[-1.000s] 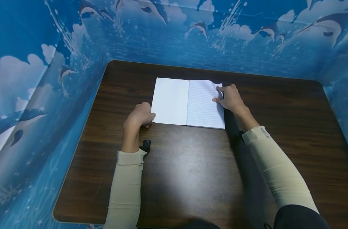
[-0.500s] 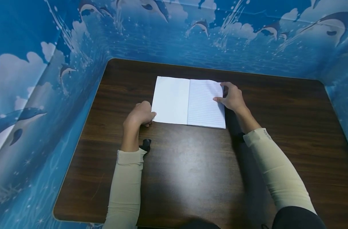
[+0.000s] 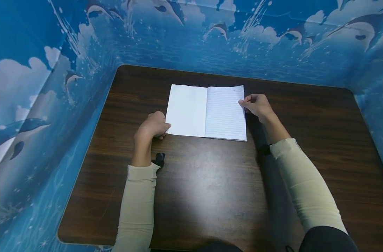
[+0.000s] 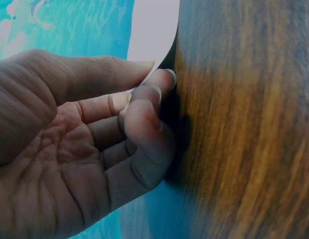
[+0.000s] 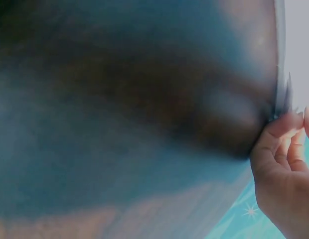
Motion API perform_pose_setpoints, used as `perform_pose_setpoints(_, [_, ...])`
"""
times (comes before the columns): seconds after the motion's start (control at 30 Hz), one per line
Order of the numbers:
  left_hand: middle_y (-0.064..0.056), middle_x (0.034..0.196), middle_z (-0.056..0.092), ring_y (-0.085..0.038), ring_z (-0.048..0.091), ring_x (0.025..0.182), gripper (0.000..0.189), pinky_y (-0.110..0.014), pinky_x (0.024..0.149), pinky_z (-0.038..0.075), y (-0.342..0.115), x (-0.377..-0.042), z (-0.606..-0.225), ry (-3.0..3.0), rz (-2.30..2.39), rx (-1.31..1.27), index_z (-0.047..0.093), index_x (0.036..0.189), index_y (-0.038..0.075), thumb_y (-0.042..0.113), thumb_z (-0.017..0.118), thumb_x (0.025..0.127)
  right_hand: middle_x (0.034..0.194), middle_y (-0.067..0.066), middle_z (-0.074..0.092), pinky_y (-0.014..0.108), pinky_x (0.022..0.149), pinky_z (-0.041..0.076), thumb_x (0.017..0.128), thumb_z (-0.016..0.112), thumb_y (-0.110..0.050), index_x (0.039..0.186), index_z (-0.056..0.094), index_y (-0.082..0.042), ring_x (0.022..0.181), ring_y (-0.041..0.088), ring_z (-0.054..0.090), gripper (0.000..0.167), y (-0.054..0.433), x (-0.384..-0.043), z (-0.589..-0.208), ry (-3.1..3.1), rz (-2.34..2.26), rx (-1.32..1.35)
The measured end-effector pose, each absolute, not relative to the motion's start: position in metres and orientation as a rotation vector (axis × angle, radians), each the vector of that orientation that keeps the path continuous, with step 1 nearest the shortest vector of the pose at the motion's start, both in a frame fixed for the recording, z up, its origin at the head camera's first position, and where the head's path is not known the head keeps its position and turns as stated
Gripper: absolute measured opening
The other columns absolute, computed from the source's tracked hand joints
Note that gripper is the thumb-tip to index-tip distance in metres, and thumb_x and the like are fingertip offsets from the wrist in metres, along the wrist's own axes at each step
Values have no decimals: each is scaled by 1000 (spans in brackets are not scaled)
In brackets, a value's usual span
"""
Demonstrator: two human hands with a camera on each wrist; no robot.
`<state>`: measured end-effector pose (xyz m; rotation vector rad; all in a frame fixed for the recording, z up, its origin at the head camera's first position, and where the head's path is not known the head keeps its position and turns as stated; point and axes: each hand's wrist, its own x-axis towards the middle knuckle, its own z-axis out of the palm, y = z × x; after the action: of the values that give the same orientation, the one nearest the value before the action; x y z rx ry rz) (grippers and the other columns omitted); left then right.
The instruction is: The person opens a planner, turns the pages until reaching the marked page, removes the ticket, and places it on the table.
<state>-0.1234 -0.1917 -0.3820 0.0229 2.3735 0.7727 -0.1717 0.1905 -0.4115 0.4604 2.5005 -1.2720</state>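
Note:
An open notebook [image 3: 207, 112] lies on the dark wooden table, with a blank left side and a lined right page [image 3: 224, 113]. My left hand [image 3: 153, 125] pinches the notebook's lower left corner; in the left wrist view, the white sheet [image 4: 153, 30] sits between thumb and curled fingers, bent slightly up. At the upper right edge, my right hand [image 3: 257, 105] pinches the page edge between thumb and finger. The right wrist view shows that hand [image 5: 281, 159] at its far right, with thumb and fingertip meeting at the paper's edge.
The brown table [image 3: 207, 196] has rounded corners and reflects a bright glare in front of the notebook. Blue dolphin-printed sheeting [image 3: 191, 45] rises behind the table and along its left side. Black straps with small devices [image 3: 160, 159] sit at the wrists.
My right hand has drawn back from over the lined page to its right edge, thumb and finger closing on it. The page's upper right corner now shows. My left hand stays put.

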Motion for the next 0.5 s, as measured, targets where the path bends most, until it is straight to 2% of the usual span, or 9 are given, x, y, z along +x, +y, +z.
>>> perform_pose_setpoints(0.17, [-7, 64, 61, -19, 63, 59, 45, -35, 70, 48, -192, -122, -384, 2370, 789, 24, 55, 68, 7, 13, 49, 112, 113, 12, 61, 37, 91, 50, 106, 69, -39, 120, 65, -4, 98, 25, 58, 38, 191, -174, -403, 2453, -1260, 499])
perform_pose_setpoints(0.33, [-6, 66, 61, -18, 63, 59, 44, -35, 70, 49, -193, -122, -385, 2364, 806, 29, 52, 68, 8, 13, 50, 112, 108, 9, 62, 38, 95, 54, 105, 69, -44, 119, 65, -7, 95, 22, 60, 40, 190, -174, -383, 2449, -1254, 477])
perform_pose_setpoints(0.5, [-6, 67, 61, -17, 63, 59, 43, -34, 70, 50, -194, -123, -383, 2358, 804, 41, 53, 69, 8, 13, 51, 112, 92, 3, 66, 35, 86, 60, 104, 70, -46, 113, 67, -6, 83, 17, 63, 41, 184, -175, -356, 2470, -1242, 404])
